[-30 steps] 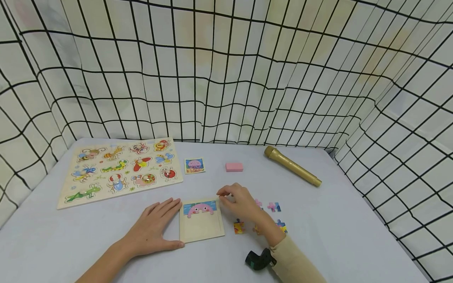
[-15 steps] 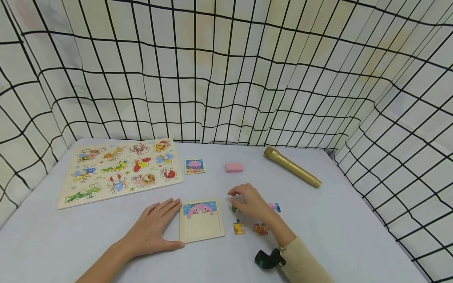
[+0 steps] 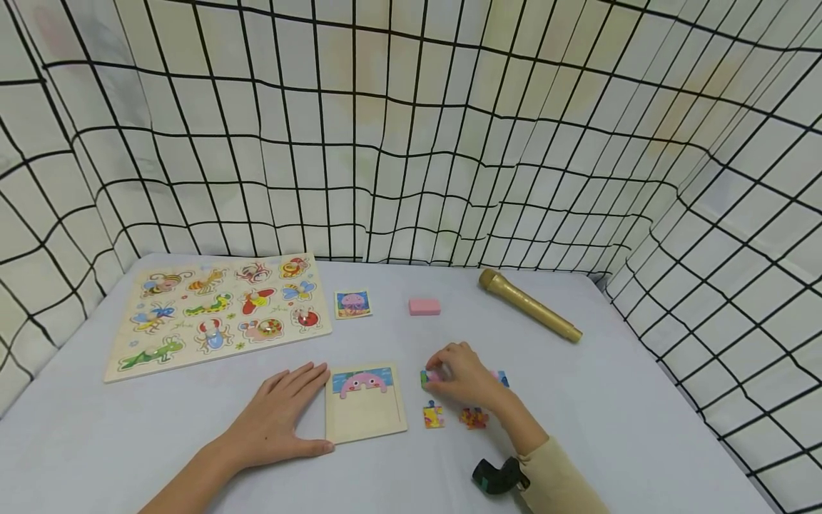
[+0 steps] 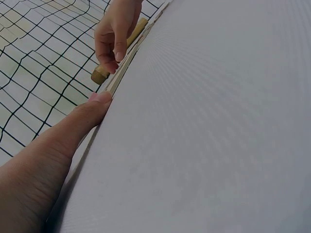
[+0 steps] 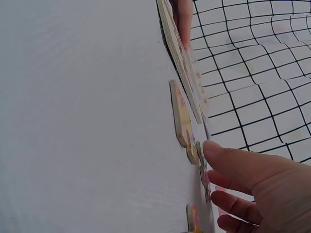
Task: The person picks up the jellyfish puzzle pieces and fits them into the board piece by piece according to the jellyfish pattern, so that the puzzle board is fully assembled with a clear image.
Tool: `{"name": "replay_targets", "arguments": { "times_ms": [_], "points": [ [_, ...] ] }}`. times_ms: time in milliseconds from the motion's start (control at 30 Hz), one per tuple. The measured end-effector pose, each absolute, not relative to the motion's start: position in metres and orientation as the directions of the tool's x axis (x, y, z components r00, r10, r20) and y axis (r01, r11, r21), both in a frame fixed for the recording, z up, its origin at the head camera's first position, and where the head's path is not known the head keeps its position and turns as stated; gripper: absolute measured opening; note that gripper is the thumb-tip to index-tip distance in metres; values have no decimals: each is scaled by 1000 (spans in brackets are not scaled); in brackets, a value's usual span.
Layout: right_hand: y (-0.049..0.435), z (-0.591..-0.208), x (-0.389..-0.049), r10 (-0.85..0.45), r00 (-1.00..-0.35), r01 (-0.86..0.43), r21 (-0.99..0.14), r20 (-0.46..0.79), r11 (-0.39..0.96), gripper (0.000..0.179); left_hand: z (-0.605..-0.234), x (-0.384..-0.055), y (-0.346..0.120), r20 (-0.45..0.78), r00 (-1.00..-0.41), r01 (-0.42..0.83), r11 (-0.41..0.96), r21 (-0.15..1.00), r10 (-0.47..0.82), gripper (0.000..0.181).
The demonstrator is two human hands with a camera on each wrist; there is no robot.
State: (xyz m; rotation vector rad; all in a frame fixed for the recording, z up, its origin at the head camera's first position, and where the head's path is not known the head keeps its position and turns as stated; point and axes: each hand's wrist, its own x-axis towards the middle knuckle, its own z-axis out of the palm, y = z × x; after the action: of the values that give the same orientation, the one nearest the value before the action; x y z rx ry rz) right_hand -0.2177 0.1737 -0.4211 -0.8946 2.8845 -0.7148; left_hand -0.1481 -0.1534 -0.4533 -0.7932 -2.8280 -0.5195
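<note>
A shallow wooden puzzle tray [image 3: 366,417] lies on the table, a strip of joined pieces with a pink cartoon face [image 3: 363,383] along its top. My left hand [image 3: 276,417] rests flat at its left side, fingers spread, fingertips and thumb at the tray's edge. My right hand [image 3: 465,378] bends thumb and fingers about a green, blue and pink puzzle piece [image 3: 424,380] that lies on the table; the fingers partly cover it. Nearer to me are a yellow piece [image 3: 433,415] and an orange-red piece [image 3: 474,418]. Another blue and pink piece [image 3: 501,377] shows behind the right wrist.
An insect peg board [image 3: 218,314] lies at the back left. Beside it are a small picture card [image 3: 352,303], a pink block [image 3: 424,307] and a gold microphone [image 3: 529,305]. Black netting [image 3: 411,150] over white cloth encloses the table. A black device [image 3: 497,476] sits at the right wrist.
My right hand has moved right, from the tray's top right corner to the loose pieces, and its fingers have come down about one. My left hand has stayed at the tray.
</note>
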Motion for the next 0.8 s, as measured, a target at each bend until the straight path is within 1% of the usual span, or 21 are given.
{"name": "replay_targets", "arguments": {
  "times_ms": [333,600,800],
  "points": [
    [174,-423,-217,-542,-836,-515,-465,87,720,17,-452,-147,-153,244,-847,528,797,293,472,105],
    [173,-423,-216,-553,-829,-523,-471,86,710,26,-453,-148,-153,236,-851,522,802,290,469,105],
    [171,-423,-216,-566,-820,-536,-466,86,704,19,-453,-148,-153,240,-851,522,803,288,467,105]
  ]
}}
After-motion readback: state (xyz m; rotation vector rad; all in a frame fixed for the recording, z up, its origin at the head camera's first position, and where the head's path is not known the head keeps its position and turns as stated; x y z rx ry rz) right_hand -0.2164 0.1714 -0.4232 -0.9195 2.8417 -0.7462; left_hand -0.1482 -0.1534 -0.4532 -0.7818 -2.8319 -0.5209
